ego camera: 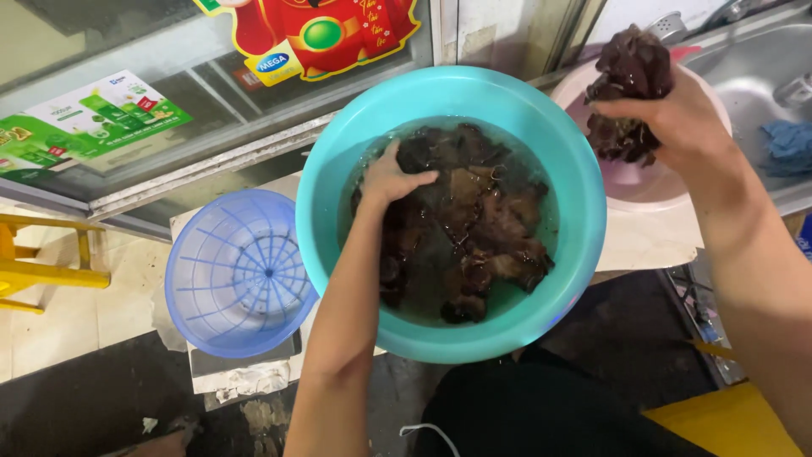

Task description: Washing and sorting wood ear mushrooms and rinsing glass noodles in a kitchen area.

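While I watch from above: worn tile floor, metal sink (pixel 744 76) right. Left hand (pixel 391 179) spread on wet dark fungus (pixel 474 228) in teal basin (pixel 575 203); right hand (pixel 681 118) squeezes clump (pixel 633 63) over pink bowl (pixel 651 186). Ribbed blue strainer (pixel 239 272) beside.

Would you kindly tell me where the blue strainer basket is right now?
In the head view, the blue strainer basket sits at the left, beside the teal basin, just left of the left hand dipping into the water.

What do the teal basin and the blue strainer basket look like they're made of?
Teal basin: likely plastic, with a smooth, slightly glossy, uniformly coloured wall and a thick rolled rim. Blue strainer basket: also plastic by the look, translucent, with moulded ribs and slots radiating from the centre.
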